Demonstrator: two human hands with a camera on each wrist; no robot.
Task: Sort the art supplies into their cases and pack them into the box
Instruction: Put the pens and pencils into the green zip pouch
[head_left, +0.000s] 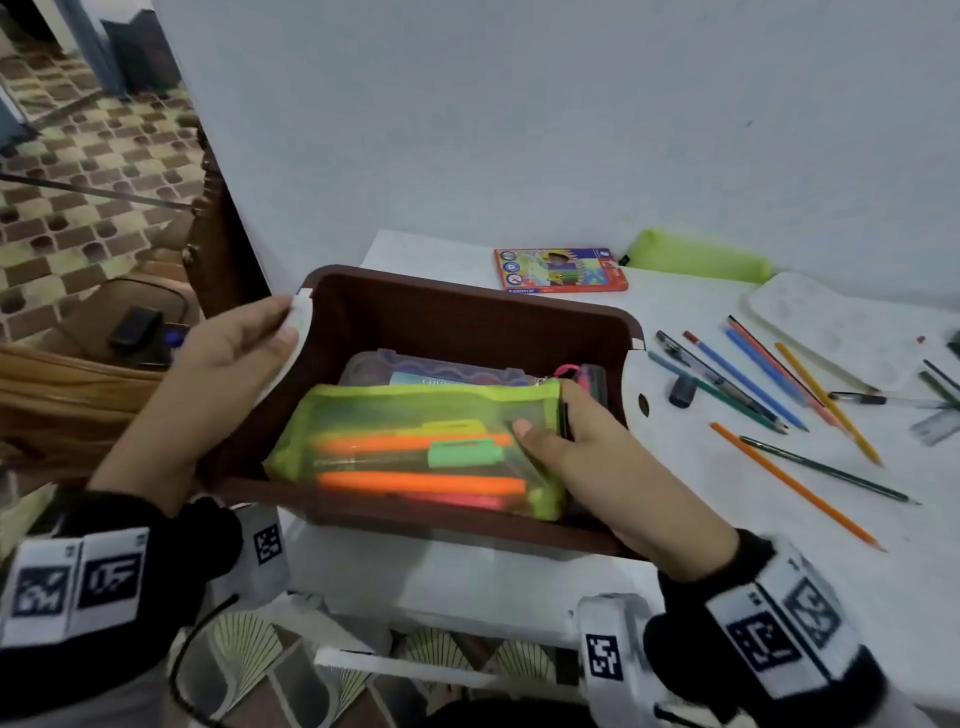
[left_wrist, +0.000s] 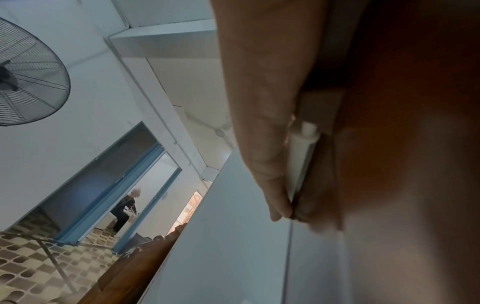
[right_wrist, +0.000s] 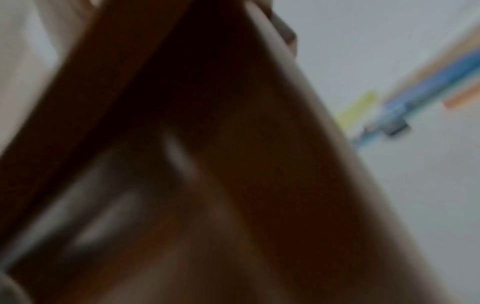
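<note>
Dark brown plastic storage box (head_left: 467, 312) sits at the near edge of the white table (head_left: 779, 545), tipped slightly toward the person. Left hand (head_left: 228, 353) pinches the white hinged handle (head_left: 296, 343) at the box's left end, thumb on top; the left wrist view confirms the thumb and fingers (left_wrist: 270, 144) closed on the white part. Right hand (head_left: 597, 457) is curled round the right end of the neon yellow-green mesh zip pouch (head_left: 415, 447), thumb on its face, lowering it into the box. Pouch holds orange, green and pink highlighters. Beneath it: a clear plastic paint case (head_left: 431, 366).

Right wrist view is blurred; probably box wall only.

Handling judgement: pouch is soft, light, contents shift inside; a one-end grip lets the far end sag, so support along its length or lay it flat. Mesh gives good friction.

Still unsorted on the table: loose coloured pencils (head_left: 769, 384), an orange pencil carton (head_left: 561, 270), a green fabric pencil case (head_left: 696, 257).
</note>
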